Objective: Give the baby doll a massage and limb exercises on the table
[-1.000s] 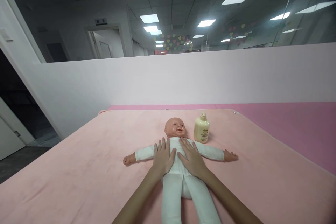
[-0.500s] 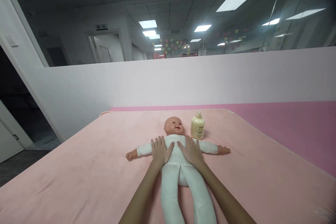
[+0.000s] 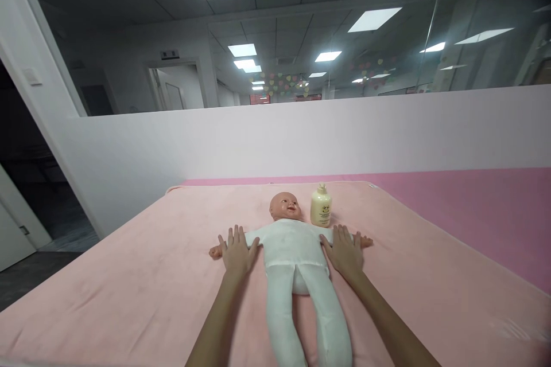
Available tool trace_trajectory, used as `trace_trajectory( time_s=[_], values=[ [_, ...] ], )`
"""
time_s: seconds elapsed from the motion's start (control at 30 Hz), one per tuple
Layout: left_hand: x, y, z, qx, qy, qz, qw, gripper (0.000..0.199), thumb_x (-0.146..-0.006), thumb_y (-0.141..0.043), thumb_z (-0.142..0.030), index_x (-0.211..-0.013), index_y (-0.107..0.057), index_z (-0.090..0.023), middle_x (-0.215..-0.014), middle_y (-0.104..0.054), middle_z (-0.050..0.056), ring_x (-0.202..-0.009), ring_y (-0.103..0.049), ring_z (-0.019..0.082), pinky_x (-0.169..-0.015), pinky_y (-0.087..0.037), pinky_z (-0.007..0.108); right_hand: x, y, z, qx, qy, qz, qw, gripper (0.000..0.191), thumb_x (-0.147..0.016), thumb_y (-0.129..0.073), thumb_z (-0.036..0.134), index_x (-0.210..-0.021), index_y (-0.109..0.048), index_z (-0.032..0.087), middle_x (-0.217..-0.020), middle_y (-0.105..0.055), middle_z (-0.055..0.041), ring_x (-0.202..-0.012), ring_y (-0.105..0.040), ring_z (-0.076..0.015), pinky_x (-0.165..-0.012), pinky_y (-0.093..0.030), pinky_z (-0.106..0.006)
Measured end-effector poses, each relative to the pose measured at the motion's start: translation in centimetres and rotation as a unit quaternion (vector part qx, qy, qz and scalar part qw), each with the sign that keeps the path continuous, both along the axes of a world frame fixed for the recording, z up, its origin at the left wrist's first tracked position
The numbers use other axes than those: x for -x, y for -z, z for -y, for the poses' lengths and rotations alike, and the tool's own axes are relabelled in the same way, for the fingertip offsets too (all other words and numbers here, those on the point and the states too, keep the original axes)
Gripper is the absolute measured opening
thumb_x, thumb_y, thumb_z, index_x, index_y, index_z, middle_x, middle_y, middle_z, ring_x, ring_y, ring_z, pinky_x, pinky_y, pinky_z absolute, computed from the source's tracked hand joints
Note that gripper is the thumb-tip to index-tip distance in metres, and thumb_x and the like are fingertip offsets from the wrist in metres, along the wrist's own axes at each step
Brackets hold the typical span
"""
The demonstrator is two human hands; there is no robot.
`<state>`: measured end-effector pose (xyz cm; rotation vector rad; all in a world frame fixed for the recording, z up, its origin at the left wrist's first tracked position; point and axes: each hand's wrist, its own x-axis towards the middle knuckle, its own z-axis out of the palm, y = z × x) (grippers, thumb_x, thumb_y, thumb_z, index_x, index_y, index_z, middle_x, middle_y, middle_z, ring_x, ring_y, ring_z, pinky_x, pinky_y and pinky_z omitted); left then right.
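A baby doll (image 3: 295, 243) with a white cloth body lies on its back, head away from me and arms stretched out sideways. My left hand (image 3: 239, 252) rests flat, fingers spread, over the doll's arm on the left side. Over the arm on the right side lies my right hand (image 3: 345, 249), also flat with its fingers apart. Both palms hide most of the doll's forearms; its small hands stick out past my fingers. Just beyond my right hand, beside the doll's head, a pale yellow bottle (image 3: 321, 206) stands upright.
A pink blanket (image 3: 142, 275) covers the surface beneath the doll. Behind it runs a low white wall (image 3: 275, 140) with a glass pane above. A pink strip (image 3: 473, 206) borders the right side. A dark doorway (image 3: 38, 195) opens at the left.
Both hands have slid outward from the doll's chest onto its arms, left hand to the left, right hand to the right. The camera view has tilted up slightly.
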<state>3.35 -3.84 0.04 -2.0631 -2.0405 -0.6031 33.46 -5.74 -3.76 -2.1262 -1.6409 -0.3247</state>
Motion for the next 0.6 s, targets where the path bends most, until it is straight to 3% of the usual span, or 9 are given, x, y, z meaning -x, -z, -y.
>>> trace_trajectory(
  time_s=[0.13,0.33,0.47,0.53,0.6],
  values=[
    [0.6,0.4,0.3,-0.021,0.007,-0.010,1.000,0.073,-0.085,-0.024,-0.060,-0.136,-0.040,-0.010,-0.144,-0.036,0.015,-0.137,-0.023,0.030,-0.111,-0.002,0.053,-1.0,1.0,0.3,-0.017,0.010,0.027,0.999,0.070,-0.089,-0.028,0.052,-0.134,-0.037,0.000,-0.138,-0.040,-0.0226,-0.132,-0.029,-0.0302,-0.109,-0.001,-0.053],
    [1.9,0.2,0.4,-0.017,-0.020,0.019,0.999,0.066,-0.085,-0.027,-0.059,-0.133,-0.045,-0.017,-0.141,-0.041,0.012,-0.131,-0.033,0.030,-0.111,-0.011,0.051,-1.3,0.7,0.7,-0.054,0.054,0.039,0.996,0.067,-0.090,-0.027,0.049,-0.133,-0.040,0.000,-0.136,-0.042,-0.0226,-0.127,-0.033,-0.0326,-0.107,-0.003,-0.055],
    [2.9,-0.3,0.8,-0.017,-0.021,0.042,0.999,0.062,-0.087,-0.027,-0.055,-0.131,-0.047,-0.017,-0.134,-0.049,0.014,-0.126,-0.040,0.026,-0.110,-0.016,0.046,-2.7,0.5,0.9,-0.028,0.092,0.005,0.995,0.055,-0.091,-0.025,0.044,-0.131,-0.046,0.014,-0.130,-0.048,-0.0171,-0.121,-0.040,-0.0317,-0.103,-0.011,-0.058],
    [3.3,-0.6,0.9,-0.015,-0.036,0.062,0.997,0.059,-0.088,-0.026,-0.053,-0.131,-0.048,-0.018,-0.130,-0.052,0.014,-0.125,-0.042,0.027,-0.110,-0.013,0.050,-3.5,0.4,1.0,-0.013,0.105,-0.028,0.994,0.052,-0.090,-0.026,0.044,-0.131,-0.047,0.019,-0.128,-0.050,-0.0151,-0.120,-0.041,-0.0314,-0.101,-0.014,-0.059],
    [3.6,-0.7,1.0,-0.004,-0.066,0.096,0.993,0.058,-0.088,-0.025,-0.052,-0.132,-0.046,-0.020,-0.128,-0.054,0.014,-0.124,-0.043,0.029,-0.108,-0.007,0.058,-4.0,0.4,1.0,-0.010,0.121,-0.073,0.990,0.055,-0.090,-0.023,0.045,-0.132,-0.045,0.018,-0.127,-0.051,-0.0164,-0.119,-0.042,-0.0309,-0.099,-0.016,-0.060]
  ],
)
